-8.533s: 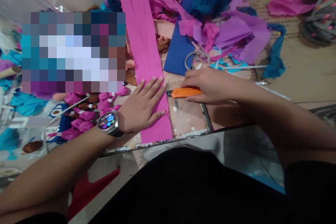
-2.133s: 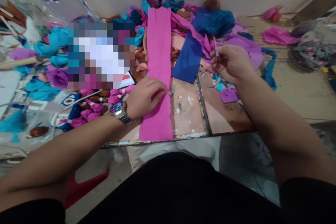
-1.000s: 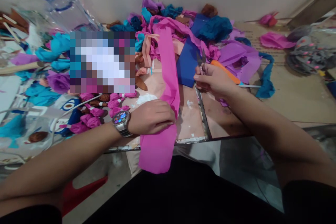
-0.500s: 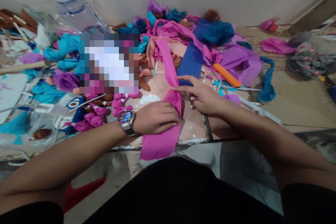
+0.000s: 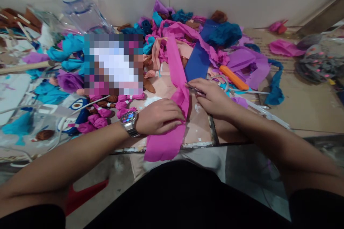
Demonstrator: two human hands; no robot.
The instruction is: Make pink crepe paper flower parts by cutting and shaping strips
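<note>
A long pink crepe paper strip (image 5: pixel 178 65) runs from the coloured heap down past the table's front edge. My left hand (image 5: pixel 161 116), a watch on its wrist, lies across the strip's lower half, fingers and thumb closed on it. Beneath those fingers the paper is hidden; above them it is bunched. To the right, my right hand (image 5: pixel 213 96) is closed around small dark-bladed scissors (image 5: pixel 191 87), mostly covered by the fingers. Their tip points left, at the strip's right edge. A blue flat piece (image 5: pixel 198 62) lies just beyond this hand.
Several wrapped pink buds (image 5: pixel 100 114) lie left of my left hand. A clear bottle (image 5: pixel 83 12) stands at the back left. An orange cutter (image 5: pixel 233 77) lies beyond my right forearm. Crumpled crepe paper (image 5: pixel 224 35) is heaped against the wall.
My right hand's index finger has drawn back from the strip, and the dark blades now show. The strip's upper part looks spread wider. My left hand stays in about the same place.
</note>
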